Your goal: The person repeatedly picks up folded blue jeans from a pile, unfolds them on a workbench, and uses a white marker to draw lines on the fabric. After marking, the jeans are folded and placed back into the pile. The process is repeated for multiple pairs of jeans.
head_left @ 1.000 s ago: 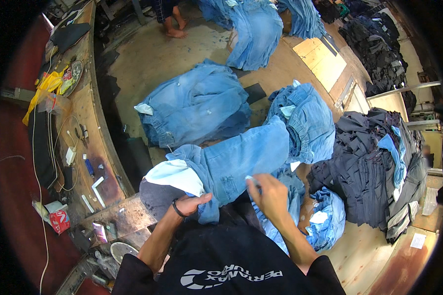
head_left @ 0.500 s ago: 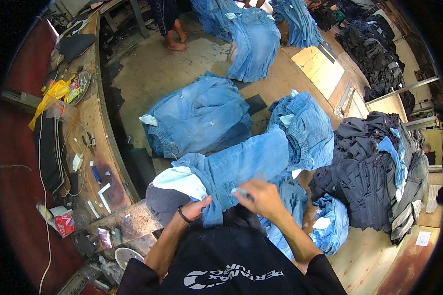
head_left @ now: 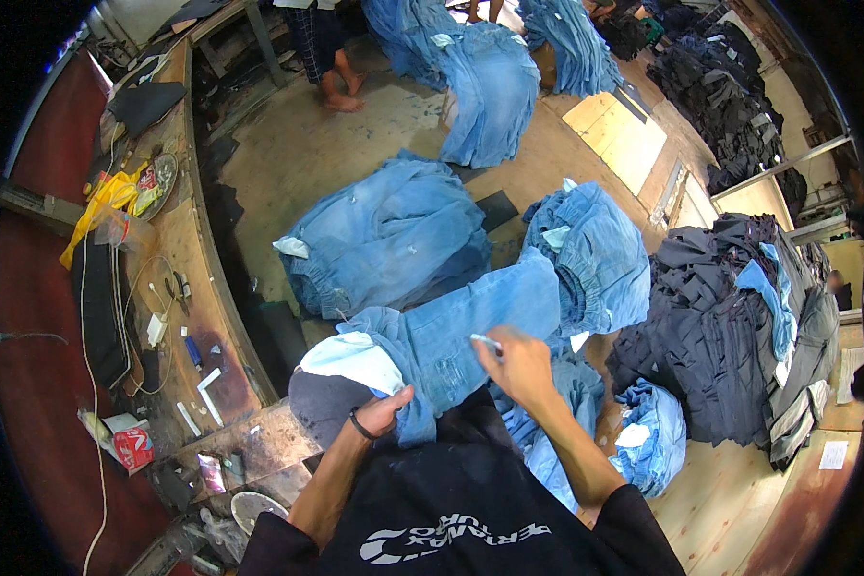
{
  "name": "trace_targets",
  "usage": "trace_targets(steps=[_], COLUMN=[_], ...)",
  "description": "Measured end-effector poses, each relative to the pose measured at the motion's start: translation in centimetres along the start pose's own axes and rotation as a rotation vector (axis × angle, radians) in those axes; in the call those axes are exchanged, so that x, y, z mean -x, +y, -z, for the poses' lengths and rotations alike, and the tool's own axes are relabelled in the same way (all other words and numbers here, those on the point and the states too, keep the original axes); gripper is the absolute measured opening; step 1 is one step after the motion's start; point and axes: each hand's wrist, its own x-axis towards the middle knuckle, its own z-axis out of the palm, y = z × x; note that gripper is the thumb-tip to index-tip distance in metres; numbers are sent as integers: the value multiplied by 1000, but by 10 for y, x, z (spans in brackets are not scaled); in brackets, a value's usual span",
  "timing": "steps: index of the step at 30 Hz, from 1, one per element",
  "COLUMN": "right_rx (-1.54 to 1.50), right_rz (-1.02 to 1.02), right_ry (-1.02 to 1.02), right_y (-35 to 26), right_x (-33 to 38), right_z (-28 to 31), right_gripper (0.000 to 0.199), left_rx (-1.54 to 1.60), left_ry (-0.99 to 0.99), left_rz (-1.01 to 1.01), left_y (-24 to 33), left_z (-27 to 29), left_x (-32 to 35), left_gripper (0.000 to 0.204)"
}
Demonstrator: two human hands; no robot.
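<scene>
Head view: vs the frame a second back, right hand (head_left: 520, 363) has slid from the lower right of the jeans (head_left: 451, 336) up and left onto the thigh panel. It pinches a small pale stick (head_left: 486, 340), chalk or marker, can't tell which; the tip pokes out left of the fingers, touching or just off the denim. Left hand (head_left: 382, 413) hardly moved. Its fingers are closed on the waistband edge, dark band on the wrist.

Jeans: light blue, faded, lying flat over a dark rounded pad (head_left: 322, 408). One leg runs up and away to the right of the stick hand. White pocket lining (head_left: 355, 357) is turned out just above and left of the waistband hand. Fabric is worn and scuffed just below the stick tip.

Around the grip: a folded stack of light jeans (head_left: 384, 240) further out past the stick tip, another blue bundle (head_left: 590, 254) right of it, a dark garment pile (head_left: 720, 326) well right of the stick hand. Wooden bench (head_left: 187, 278) with small tools well left of the waistband hand.
</scene>
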Motion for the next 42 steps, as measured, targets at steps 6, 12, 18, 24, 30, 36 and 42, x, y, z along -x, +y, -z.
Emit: trace_targets(steps=[6, 12, 18, 24, 30, 36, 42], right_rx=[-18, 28, 52, 61, -38, 42, 68], right_rz=[-14, -80, 28, 98, 138, 152, 89], right_ry=[-19, -38, 191, 99, 95, 75, 83], right_y=[0, 12, -14, -53, -56, -55, -57], right_x=[-1, 3, 35, 61, 60, 66, 70], right_z=[0, 4, -9, -33, -28, -33, -33], right_gripper=[28, 22, 30, 36, 32, 35, 35], left_rx=[-132, -36, -41, 26, -17, -16, -30], left_ry=[14, -30, -25, -71, -33, -97, -95], left_rz=[37, 60, 120, 105, 156, 139, 118], left_y=[-3, -5, -8, -6, 1, 6, 8], left_z=[12, 18, 21, 16, 12, 7, 4], left_x=[-5, -4, -11, -7, -6, -7, -6], left_gripper=[71, 75, 93, 95, 97, 102, 103])
